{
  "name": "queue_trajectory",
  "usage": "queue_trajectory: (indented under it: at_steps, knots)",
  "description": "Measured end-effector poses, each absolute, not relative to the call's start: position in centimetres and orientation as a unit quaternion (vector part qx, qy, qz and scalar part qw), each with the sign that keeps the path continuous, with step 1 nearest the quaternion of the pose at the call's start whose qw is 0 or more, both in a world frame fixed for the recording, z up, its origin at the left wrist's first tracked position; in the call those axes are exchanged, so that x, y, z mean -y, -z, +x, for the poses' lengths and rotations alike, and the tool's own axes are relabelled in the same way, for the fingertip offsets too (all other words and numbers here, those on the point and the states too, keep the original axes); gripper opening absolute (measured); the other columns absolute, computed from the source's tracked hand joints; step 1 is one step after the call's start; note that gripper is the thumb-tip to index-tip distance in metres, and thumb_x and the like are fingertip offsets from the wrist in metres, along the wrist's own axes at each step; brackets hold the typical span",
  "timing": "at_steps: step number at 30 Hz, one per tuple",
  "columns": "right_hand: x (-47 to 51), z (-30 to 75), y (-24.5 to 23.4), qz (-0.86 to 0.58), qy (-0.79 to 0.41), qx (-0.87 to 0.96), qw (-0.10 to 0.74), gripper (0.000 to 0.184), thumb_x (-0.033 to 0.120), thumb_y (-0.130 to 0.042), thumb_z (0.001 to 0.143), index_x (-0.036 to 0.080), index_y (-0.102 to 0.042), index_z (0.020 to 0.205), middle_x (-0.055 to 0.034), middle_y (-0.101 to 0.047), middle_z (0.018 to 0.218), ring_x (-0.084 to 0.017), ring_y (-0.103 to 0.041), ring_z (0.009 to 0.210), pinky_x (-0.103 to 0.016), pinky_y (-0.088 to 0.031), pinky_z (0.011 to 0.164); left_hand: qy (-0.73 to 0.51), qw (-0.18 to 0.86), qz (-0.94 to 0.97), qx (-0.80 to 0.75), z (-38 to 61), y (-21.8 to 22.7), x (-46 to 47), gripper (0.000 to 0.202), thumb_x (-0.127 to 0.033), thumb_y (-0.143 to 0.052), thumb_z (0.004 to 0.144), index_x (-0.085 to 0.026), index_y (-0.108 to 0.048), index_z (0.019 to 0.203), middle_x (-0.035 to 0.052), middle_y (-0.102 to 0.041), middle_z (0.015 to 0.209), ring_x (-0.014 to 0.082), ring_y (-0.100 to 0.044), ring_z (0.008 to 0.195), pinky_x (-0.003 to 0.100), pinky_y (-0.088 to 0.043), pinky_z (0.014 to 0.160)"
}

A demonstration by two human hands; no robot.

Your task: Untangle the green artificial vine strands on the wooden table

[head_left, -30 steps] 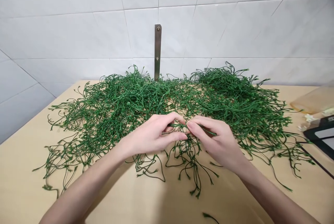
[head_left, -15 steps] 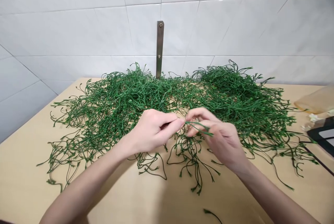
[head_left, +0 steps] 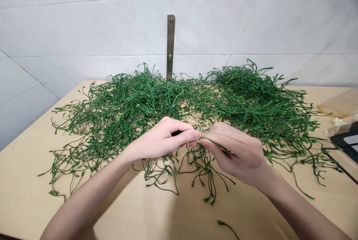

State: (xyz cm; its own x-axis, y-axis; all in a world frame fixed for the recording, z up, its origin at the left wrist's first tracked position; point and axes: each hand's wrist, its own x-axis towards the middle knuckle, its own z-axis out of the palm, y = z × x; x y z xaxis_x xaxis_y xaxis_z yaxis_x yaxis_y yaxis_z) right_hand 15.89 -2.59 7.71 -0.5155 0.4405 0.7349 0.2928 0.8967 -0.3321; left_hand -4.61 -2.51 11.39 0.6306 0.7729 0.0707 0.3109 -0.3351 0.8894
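My left hand [head_left: 165, 139] is closed in a pinch, thumb against fingers, over the end of thin green plastic stems [head_left: 214, 142]. Close against its fingertips, my right hand [head_left: 240, 154] also pinches the stems, which run back along its fingers. How many stems are held is hidden by the fingers. Behind and below both hands spreads a tangled heap of similar green stems [head_left: 134, 102] with small forked tips. A denser pile [head_left: 251, 94] lies at the back right. One loose stem [head_left: 228, 227] rests near the front edge of the view.
The heap lies on a light wooden table [head_left: 134, 214] against a white tiled wall [head_left: 84, 27]. An upright metal bracket [head_left: 170, 46] is fixed to the wall. At the right are a translucent bag [head_left: 339, 103], small white flower pieces [head_left: 339, 122] and a dark object [head_left: 345, 141].
My right hand's fingers, curved and spread around the stems before, have closed into a pinch beside the left fingertips. The left hand has barely moved. The view has tilted slightly down.
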Motion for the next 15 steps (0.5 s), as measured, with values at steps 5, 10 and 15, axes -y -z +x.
queue_trajectory:
  at_steps: [5, 10, 15]
  knots:
    - [3.0, 15.5, -8.5, -0.334, -0.220, 0.807, 0.434, 0.024, 0.017, -0.051, 0.093, 0.018, -0.057, 0.070, 0.0018, -0.049, 0.058, -0.009, -0.043, 0.053, -0.025, -0.034, 0.050, -0.317, 0.396, 0.780, -0.367, -4.5, -10.8, 2.4, 0.025, -0.034, -0.058, 0.090, -0.014, -0.071, 0.084, -0.0018, -0.058, 0.064, 0.0070, -0.045, 0.054, 0.019, -0.037, 0.053]
    - [2.8, 15.3, -8.5, -0.406, -0.463, 0.664, 0.424, 0.038, 0.033, -0.056, 0.092, 0.018, -0.056, 0.056, 0.0036, -0.040, 0.049, -0.009, -0.036, 0.048, -0.025, -0.030, 0.048, -0.343, 0.241, 0.833, -0.361, -4.1, -10.0, 2.4, 0.019, -0.031, -0.059, 0.091, -0.016, -0.066, 0.099, -0.0031, -0.061, 0.068, 0.0063, -0.044, 0.053, 0.018, -0.038, 0.052]
    - [2.6, 15.0, -7.9, -0.334, -0.657, 0.522, 0.429, 0.040, 0.038, -0.061, 0.088, 0.017, -0.062, 0.054, 0.0013, -0.044, 0.051, -0.010, -0.042, 0.050, -0.026, -0.037, 0.052, -0.374, 0.042, 0.874, -0.308, -4.1, -9.4, 2.2, 0.017, -0.020, -0.050, 0.095, -0.013, -0.065, 0.092, 0.0026, -0.065, 0.075, 0.0096, -0.055, 0.064, 0.021, -0.044, 0.060]
